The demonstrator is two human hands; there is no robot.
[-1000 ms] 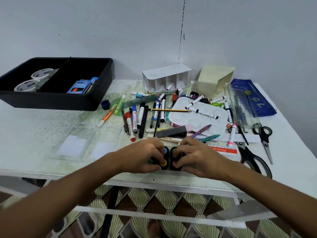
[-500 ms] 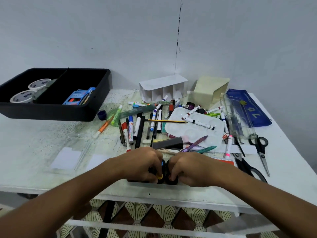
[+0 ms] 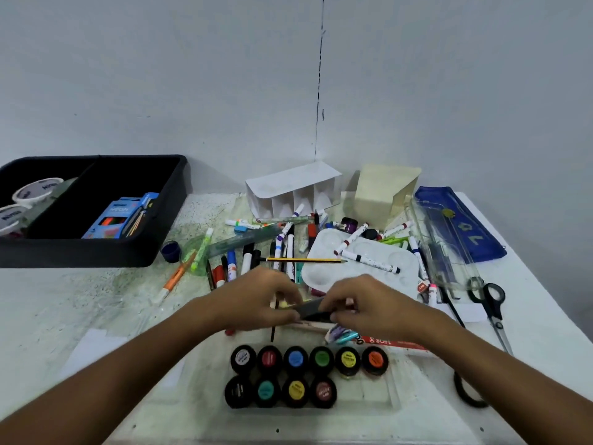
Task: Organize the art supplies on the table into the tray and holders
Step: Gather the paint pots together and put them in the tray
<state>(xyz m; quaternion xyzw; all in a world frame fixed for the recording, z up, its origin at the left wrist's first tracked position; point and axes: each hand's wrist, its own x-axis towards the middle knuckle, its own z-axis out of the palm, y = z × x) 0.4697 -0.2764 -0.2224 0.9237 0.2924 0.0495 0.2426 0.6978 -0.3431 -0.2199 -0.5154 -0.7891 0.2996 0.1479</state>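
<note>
My left hand [image 3: 260,297] and my right hand [image 3: 362,303] meet over the middle of the table, and both pinch a dark flat rectangular object [image 3: 313,311], one at each end. In front of them, several small paint pots [image 3: 295,359] with coloured lids stand in two rows inside a clear tray [image 3: 382,403]. Loose markers and pens [image 3: 247,261] lie in a heap behind the hands, beside a white paint palette [image 3: 369,252]. A black tray [image 3: 96,252] at the back left holds tape rolls and a blue box.
A white divided holder [image 3: 292,194] and a cream box [image 3: 382,194] stand at the back. A clear case [image 3: 442,248], a blue pouch [image 3: 462,226] and scissors [image 3: 491,303] lie on the right. A black ring [image 3: 465,393] sits near the front right.
Both hands left the paint pots and moved away from me. They now hold the dark flat object. The camera view has tilted down, so the pots show in full.
</note>
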